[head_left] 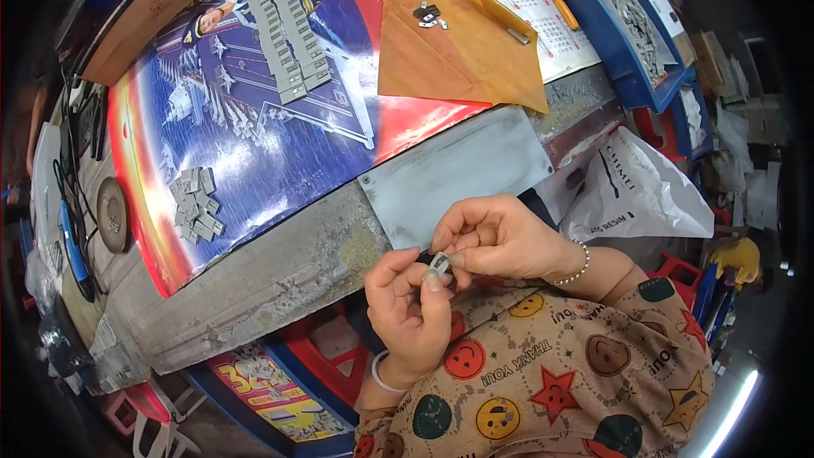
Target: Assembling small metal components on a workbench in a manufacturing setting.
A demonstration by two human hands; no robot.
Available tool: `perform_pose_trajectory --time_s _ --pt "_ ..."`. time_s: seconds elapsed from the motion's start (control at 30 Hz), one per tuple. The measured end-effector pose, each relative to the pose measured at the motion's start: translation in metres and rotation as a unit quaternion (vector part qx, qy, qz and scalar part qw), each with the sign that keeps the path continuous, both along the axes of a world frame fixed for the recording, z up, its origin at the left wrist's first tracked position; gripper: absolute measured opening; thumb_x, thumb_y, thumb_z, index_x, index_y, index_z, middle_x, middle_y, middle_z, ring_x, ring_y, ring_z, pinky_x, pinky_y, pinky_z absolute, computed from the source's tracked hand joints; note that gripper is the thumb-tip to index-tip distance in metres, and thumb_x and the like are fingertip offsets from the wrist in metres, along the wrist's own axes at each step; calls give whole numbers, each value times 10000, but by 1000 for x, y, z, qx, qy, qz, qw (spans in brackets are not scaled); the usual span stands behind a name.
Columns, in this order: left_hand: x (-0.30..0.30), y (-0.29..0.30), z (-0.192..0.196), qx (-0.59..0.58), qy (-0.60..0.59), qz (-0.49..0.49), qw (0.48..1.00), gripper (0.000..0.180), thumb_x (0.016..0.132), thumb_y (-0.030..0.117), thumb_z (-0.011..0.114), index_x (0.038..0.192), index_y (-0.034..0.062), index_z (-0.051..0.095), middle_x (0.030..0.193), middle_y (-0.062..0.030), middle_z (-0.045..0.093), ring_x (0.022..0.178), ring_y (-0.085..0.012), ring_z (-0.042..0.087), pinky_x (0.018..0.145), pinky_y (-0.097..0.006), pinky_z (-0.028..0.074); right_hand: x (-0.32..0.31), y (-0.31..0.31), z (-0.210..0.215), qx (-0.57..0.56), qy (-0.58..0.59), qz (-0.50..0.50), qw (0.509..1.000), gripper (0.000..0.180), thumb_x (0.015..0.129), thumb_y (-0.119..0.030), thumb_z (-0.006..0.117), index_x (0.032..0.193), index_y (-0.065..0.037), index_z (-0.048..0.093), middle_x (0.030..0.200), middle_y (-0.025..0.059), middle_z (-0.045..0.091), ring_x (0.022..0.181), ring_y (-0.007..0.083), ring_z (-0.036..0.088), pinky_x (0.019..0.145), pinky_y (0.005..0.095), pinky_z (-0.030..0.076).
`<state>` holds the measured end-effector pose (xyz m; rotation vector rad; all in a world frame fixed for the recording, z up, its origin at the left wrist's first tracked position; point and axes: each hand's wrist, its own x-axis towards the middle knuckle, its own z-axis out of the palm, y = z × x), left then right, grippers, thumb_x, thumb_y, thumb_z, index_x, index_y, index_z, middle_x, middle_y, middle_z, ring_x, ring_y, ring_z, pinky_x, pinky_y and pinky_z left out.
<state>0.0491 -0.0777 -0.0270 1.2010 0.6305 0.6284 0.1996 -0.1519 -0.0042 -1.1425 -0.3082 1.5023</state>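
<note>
Close in front of my body, both hands meet around a small grey-and-black piece [439, 263]. My left hand [409, 314] pinches it from below between thumb and fingers, palm turned up. With thumb and fingers closed at its upper right side, my right hand [507, 237] grips the same piece. Fingertips cover part of it, so its exact kind is unclear. Just beyond the hands lies a flat grey plate [458, 170] at the table edge. Brown paper [458, 59] farther off carries several tiny black and silver parts [430, 15].
Two rows of grey pieces [284, 30] lie on the poster [280, 178], with a grey heap [197, 203] at left. A blue tray [623, 76] of small parts stands right, near an orange-handled tool [563, 10]. A blue-handled corded tool [75, 246] lies far left.
</note>
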Motion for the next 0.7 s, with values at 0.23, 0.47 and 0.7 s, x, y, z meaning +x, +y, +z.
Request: perform_pose_trajectory --time_s 0.23,0.47,0.7 --pt "-2 -1 -3 4 -9 -6 1000 334 878 -58 514 1181 -57 374 805 -94 613 702 -93 585 646 -197 475 0 -1 2 3 -9 6 1000 147 886 11 543 1026 57 538 913 53 581 732 83 608 658 211 490" --pt "-2 -1 -2 8 4 -14 1000 320 883 -42 490 1180 -21 374 821 -80 588 698 -90 570 622 -199 481 -3 -1 4 -2 -73 11 997 138 898 -6 540 1024 51 542 907 57 585 730 70 601 643 199 489" --pt "-2 -3 -4 1 -11 -3 1000 335 878 -46 517 1182 -58 375 813 -95 615 701 -89 577 642 -193 463 1 2 1 -6 -17 12 1000 129 900 -10 547 1018 44 548 908 59 590 707 72 594 630 203 479"
